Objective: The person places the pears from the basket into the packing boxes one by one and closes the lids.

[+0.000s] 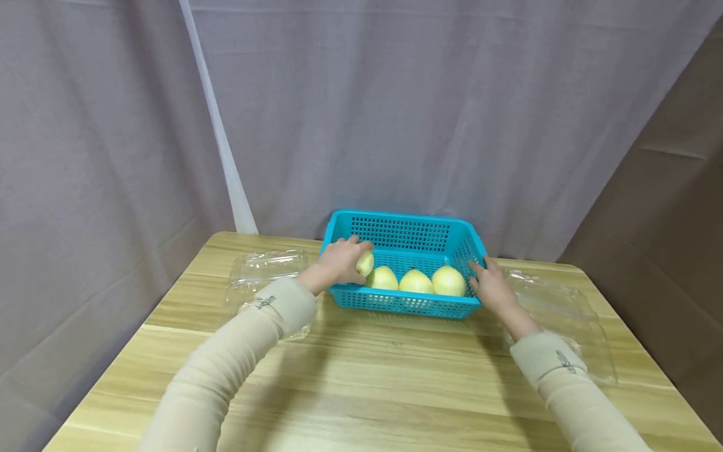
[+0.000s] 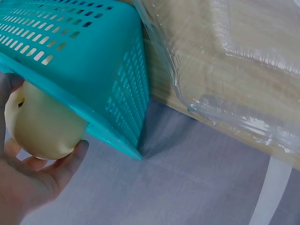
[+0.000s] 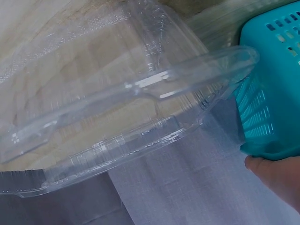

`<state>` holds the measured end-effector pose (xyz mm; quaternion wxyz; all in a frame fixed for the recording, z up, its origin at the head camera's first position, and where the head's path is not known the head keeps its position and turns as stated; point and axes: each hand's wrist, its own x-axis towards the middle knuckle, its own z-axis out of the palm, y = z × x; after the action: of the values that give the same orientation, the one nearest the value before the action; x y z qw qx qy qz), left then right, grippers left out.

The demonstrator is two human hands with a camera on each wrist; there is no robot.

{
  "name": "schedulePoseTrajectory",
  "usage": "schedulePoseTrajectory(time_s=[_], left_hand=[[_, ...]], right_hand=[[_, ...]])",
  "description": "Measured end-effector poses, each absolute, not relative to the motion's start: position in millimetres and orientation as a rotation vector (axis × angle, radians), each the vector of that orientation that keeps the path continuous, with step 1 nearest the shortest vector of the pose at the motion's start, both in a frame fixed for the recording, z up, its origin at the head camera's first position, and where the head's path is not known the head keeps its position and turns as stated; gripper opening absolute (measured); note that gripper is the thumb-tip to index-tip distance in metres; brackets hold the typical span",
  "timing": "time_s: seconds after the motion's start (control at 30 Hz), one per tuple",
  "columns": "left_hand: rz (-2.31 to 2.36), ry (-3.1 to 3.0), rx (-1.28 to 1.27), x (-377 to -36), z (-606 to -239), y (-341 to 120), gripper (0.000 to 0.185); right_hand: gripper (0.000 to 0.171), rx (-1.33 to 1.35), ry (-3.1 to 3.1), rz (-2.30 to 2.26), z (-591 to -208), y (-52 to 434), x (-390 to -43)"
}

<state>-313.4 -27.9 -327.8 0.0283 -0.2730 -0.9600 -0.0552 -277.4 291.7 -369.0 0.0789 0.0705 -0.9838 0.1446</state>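
A turquoise plastic basket stands at the far middle of a wooden table. Three pale yellow fruits lie in a row along its near wall. My left hand reaches over the basket's left rim and grips a fourth yellow fruit with curled fingers and thumb. My right hand lies with straight fingers against the outside of the basket's right wall; only a bit of that hand shows in the right wrist view.
A clear plastic clamshell box lies left of the basket, another to its right. Grey curtains hang behind the table. The wooden table stretches toward me in front of the basket.
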Motion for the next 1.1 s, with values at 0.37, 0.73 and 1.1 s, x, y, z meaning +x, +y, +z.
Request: schedulePoseTrajectory(time_s=[0.37, 0.73, 1.1], left_hand=[[-0.120, -2.892, -0.906, -308, -323, -33, 0.074], [-0.119, -2.861, -0.914, -298, -318, -58, 0.071], [-0.196, -2.817, -0.887, -290, -316, -77, 0.071]], right_hand=[[0.043, 0.194, -2.906, 0.448, -373, 296, -280], [0.044, 0.202, -2.882, 0.430, -371, 292, -280], [0.044, 0.191, -2.892, 0.432, -372, 292, -280]])
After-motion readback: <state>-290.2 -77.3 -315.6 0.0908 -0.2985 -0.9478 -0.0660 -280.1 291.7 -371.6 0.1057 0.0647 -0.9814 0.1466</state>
